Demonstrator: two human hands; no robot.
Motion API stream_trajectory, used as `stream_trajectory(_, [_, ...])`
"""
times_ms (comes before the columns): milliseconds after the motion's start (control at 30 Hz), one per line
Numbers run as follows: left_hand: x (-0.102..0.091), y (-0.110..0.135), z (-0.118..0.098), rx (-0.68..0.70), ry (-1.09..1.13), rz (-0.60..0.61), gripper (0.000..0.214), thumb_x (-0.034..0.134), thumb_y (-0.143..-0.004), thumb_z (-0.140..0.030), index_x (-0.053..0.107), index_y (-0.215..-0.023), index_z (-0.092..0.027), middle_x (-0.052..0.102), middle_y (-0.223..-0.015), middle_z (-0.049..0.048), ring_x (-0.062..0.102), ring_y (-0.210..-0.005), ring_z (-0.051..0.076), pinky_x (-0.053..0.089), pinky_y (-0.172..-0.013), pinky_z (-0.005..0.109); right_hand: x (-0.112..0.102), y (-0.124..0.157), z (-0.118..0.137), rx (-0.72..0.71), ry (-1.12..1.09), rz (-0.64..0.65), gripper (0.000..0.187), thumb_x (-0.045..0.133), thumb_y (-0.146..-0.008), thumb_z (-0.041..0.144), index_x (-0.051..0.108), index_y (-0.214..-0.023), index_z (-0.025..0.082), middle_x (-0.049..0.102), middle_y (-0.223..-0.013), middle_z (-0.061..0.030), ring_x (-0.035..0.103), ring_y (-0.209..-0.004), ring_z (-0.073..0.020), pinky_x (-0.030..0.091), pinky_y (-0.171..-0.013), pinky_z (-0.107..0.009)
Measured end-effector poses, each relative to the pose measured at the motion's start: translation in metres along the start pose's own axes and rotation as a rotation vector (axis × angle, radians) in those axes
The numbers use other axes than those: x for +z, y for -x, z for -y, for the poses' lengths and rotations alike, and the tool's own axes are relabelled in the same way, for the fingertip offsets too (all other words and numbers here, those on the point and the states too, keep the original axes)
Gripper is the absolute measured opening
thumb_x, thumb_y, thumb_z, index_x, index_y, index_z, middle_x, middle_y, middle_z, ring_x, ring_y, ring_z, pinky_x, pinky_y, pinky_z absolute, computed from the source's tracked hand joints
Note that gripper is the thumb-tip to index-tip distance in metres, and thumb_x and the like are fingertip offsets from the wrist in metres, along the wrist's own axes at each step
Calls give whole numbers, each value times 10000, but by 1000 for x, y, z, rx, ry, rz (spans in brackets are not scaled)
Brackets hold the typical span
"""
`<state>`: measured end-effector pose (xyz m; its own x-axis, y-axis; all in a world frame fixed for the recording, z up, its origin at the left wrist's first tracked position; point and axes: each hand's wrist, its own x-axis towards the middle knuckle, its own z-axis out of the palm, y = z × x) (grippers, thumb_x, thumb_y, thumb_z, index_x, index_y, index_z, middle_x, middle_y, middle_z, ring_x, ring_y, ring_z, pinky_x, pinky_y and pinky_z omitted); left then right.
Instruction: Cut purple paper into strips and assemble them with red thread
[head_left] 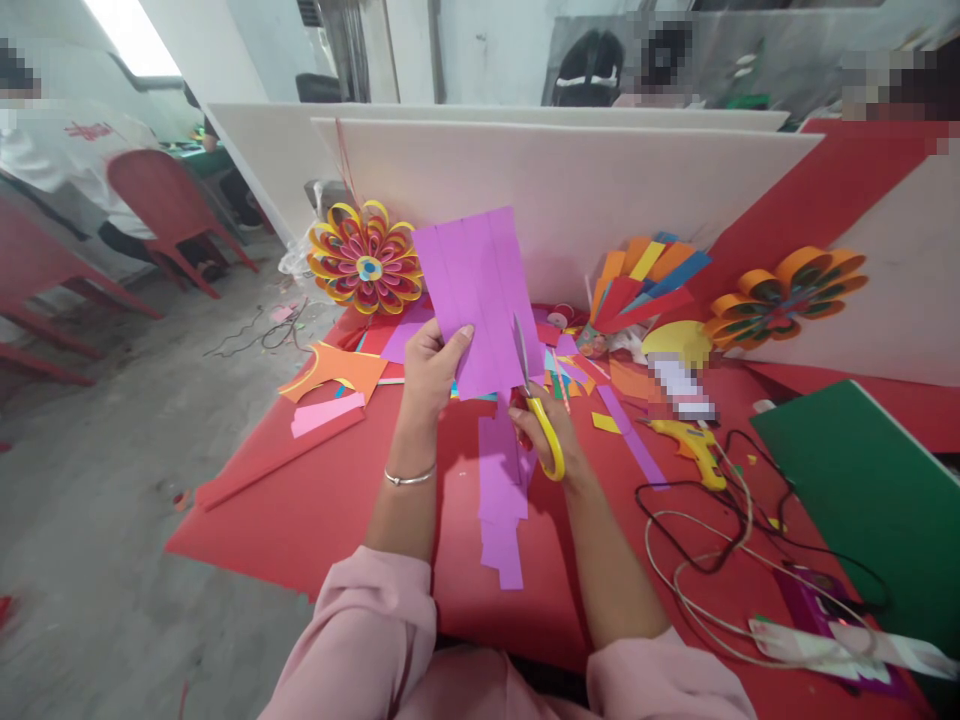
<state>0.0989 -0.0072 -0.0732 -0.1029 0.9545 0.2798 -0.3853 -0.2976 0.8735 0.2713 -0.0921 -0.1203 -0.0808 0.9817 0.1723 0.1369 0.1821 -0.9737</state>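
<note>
Head view: purple sheet (480, 290), line-marked, which I hold above the red surface (262, 530), between its near and far edges; left hand (435, 370), pinching the sheet's lower left; right hand (564, 415), gripping yellow-handled scissors (543, 420) at its lower right. Step, I judge: cutting along a line. Next move calls for a taut sheet and straight blades.

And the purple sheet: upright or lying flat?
Upright, slightly tilted: the left hand holds the sheet up by its lower left edge.
</note>
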Motion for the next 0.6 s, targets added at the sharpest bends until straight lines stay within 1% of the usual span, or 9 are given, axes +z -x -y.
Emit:
stream_trajectory(267, [2, 1, -3, 0, 9, 10, 231, 904, -728, -349, 789, -885, -223, 806, -883, 5, 709, -744, 124, 586, -730, 257, 2, 0, -6, 18, -16, -22, 231, 615, -922, 439, 504, -844, 251, 479, -585, 68, 451, -495, -118, 372, -486, -260])
stream_trajectory(600, [1, 0, -1, -14, 16, 0, 164, 865, -768, -290, 799, -903, -225, 801, -876, 5, 708, -735, 122, 582, -729, 257, 3, 0, -7, 30, -14, -54, 236, 629, -905, 449, 516, -827, 258, 465, -569, 67, 427, -477, -117, 349, -461, -258])
